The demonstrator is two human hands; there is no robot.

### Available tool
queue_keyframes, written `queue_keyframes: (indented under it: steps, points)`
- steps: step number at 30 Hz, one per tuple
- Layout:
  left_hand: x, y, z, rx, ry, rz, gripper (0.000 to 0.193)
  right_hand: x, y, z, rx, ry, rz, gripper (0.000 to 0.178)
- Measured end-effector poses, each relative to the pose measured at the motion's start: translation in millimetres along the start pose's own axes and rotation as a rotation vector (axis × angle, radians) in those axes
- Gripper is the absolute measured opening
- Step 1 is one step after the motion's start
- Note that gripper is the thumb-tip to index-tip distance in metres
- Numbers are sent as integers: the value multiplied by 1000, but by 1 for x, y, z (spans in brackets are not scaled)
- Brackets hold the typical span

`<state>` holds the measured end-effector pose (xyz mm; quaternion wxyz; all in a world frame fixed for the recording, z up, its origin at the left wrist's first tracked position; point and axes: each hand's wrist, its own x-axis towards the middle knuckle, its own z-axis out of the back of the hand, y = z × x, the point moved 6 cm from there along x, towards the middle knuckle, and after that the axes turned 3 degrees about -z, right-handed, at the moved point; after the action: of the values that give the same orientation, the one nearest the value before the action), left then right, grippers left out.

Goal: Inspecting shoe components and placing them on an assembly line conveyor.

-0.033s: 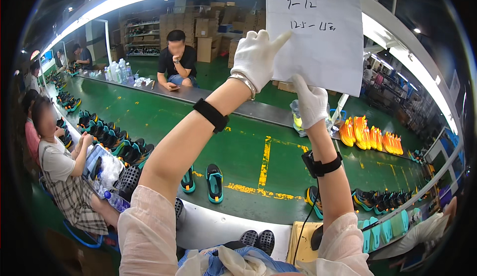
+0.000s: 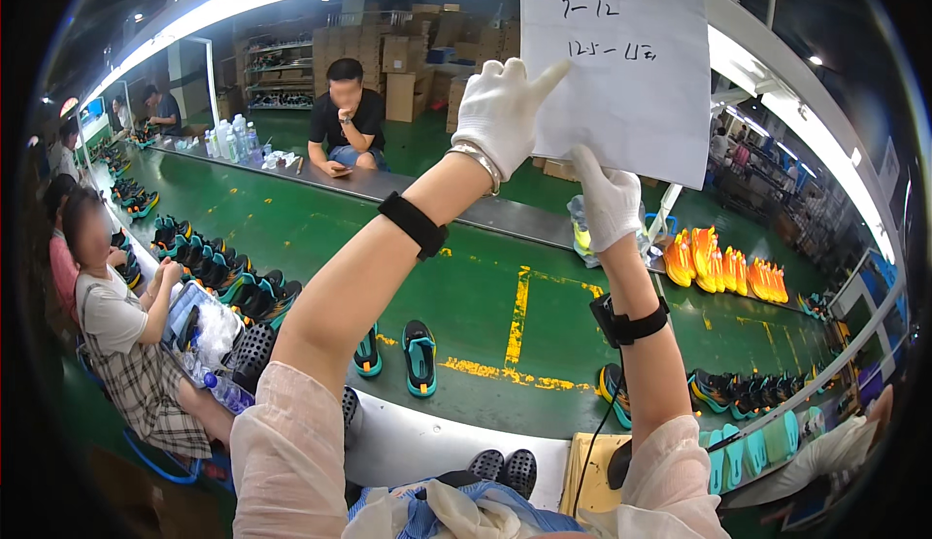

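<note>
A white sheet of paper (image 2: 631, 102) with handwriting hangs in front of me at the top, its upper edge cut off by the view. My left hand (image 2: 497, 117), in a white glove, is at the sheet's left edge. One digit stretches across the front of the paper; the others are curled. My right hand (image 2: 612, 207), also gloved, is at the lower edge, one digit lying up the sheet's face. Its other fingers are folded and partly hidden. A bangle (image 2: 476, 155) and a black strap (image 2: 413, 223) are on my left arm, another black strap (image 2: 631, 325) on my right.
Below lies a green conveyor belt (image 2: 563, 320) with yellow marks, black-teal sneakers (image 2: 420, 356) and more shoes in rows. Orange-yellow shoes (image 2: 714, 259) stand at right. A person (image 2: 345, 117) sits opposite; another (image 2: 121, 306) sits at left. Black clogs (image 2: 505, 469) lie near me.
</note>
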<state>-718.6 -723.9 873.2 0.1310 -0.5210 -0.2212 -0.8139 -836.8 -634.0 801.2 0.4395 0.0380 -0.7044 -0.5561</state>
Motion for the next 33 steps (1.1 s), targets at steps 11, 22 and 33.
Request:
queue_keyframes:
  steps: [11,22,33]
  points:
    - [6,-4,0,13,50,32,61,-2,2,2,37,11,-23,39]
    - [3,-11,-4,-25,10,22,59,-1,3,11,-2,2,34,36]
    - [11,-19,2,27,23,10,57,1,-2,15,30,24,30,36]
